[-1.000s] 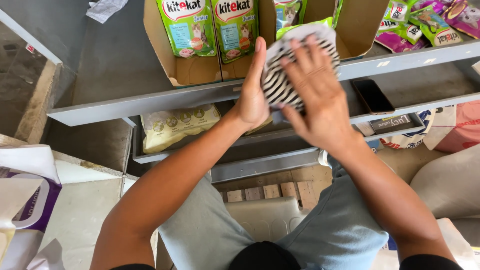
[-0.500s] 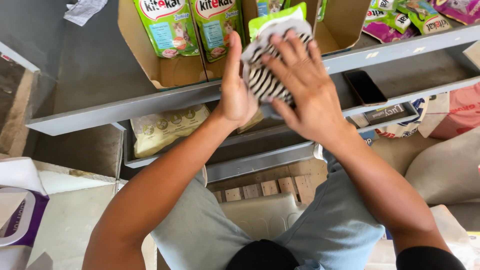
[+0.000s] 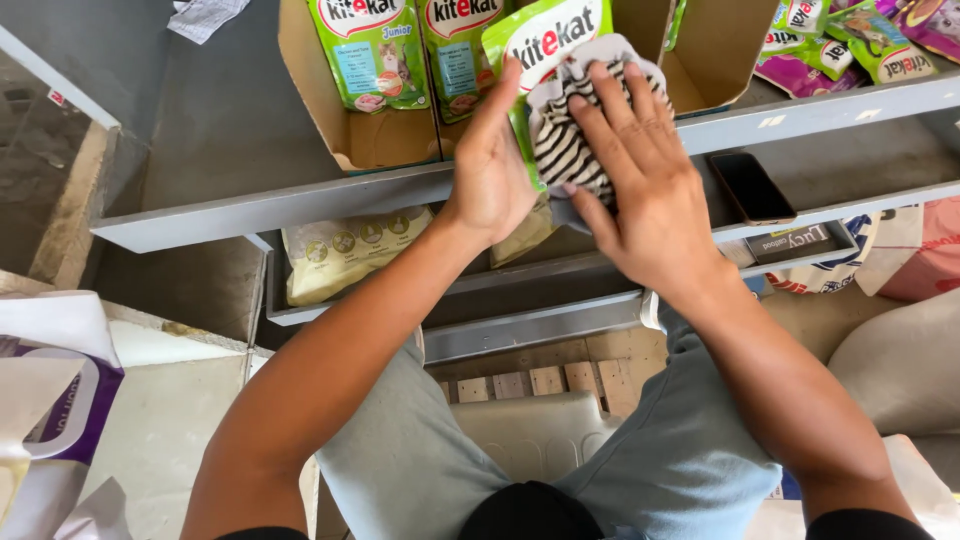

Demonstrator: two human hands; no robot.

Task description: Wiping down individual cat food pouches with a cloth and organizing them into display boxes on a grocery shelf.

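My left hand (image 3: 493, 165) holds a green pet food pouch (image 3: 545, 45) upright by its left edge, just in front of an open cardboard box (image 3: 350, 140) on the top grey shelf (image 3: 230, 215). My right hand (image 3: 640, 195) presses a black-and-white striped cloth (image 3: 570, 140) flat against the pouch's front, fingers spread. Two more green pouches (image 3: 372, 50) stand inside the box.
A black phone (image 3: 751, 187) lies on the shelf to the right. Purple and green pouches (image 3: 850, 40) are piled at the far right. Beige bags (image 3: 340, 255) sit on the lower shelf. A white and purple sack (image 3: 50, 400) stands at the left. My knees are below.
Both hands have kept the pouch and cloth in the same grip while the right hand shifted the cloth slightly down over the pouch. The green top of the pouch now shows more.
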